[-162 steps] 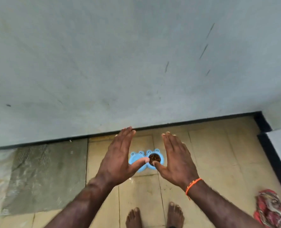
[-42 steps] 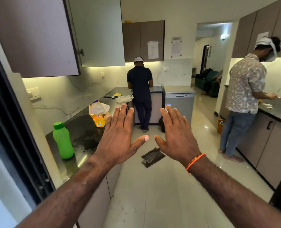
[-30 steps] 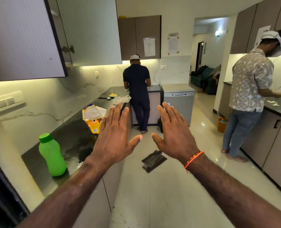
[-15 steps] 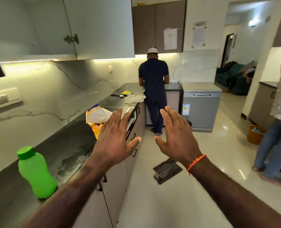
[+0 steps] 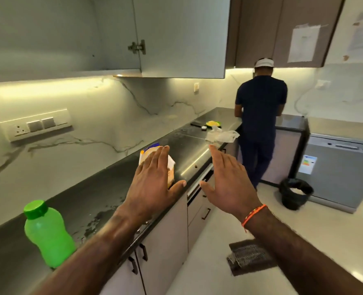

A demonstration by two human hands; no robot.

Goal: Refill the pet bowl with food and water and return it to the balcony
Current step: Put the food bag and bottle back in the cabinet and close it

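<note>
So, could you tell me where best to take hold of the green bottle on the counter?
Probably round the green bottle's body, just below its cap, from the counter's open front edge. It stands upright near that edge, with the wall behind, so the left hand could wrap it sideways.

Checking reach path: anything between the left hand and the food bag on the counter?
Nothing visible. The left hand, open, hangs in front of the food bag on the counter, hiding most of it; contact can't be told. The right hand is open and holds nothing.

Glossy dark countertop [image 5: 104, 188], plastic bottle [image 5: 47, 233]
</note>
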